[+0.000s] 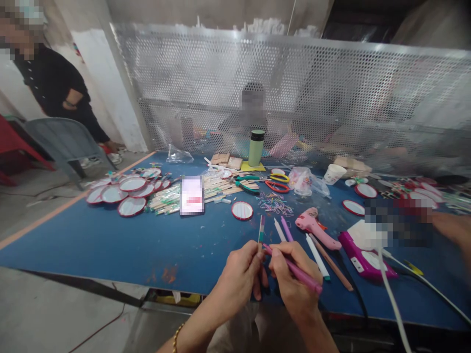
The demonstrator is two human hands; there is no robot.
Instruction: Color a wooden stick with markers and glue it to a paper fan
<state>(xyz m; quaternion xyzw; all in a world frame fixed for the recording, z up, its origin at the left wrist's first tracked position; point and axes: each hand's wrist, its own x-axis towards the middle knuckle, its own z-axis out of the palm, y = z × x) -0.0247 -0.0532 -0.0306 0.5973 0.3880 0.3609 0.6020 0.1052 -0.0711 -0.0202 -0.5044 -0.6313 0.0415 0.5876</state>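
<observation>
My left hand (239, 269) pinches a flat wooden craft stick (261, 231) upright near the table's front edge. Coloured bands, among them purple and green, cover the stick's upper part. A pinkish-purple marker (304, 277) lies in my right hand (296, 277), its tip touching or very close to the stick just above my left fingers. Just beyond my hands are a white marker (279, 229) and a purple marker (287, 229). To the right of my right hand lie a white marker with a green end (317, 257) and a brown marker (333, 264).
A pink glue gun (318, 229) and a magenta power strip (355, 260) with cables lie right. Another person's hand (451, 228) reaches in there. Left are round white discs (132, 206), bundled sticks (165, 200) and a phone (192, 196). Pliers (247, 187) and a green bottle (256, 149) stand farther back.
</observation>
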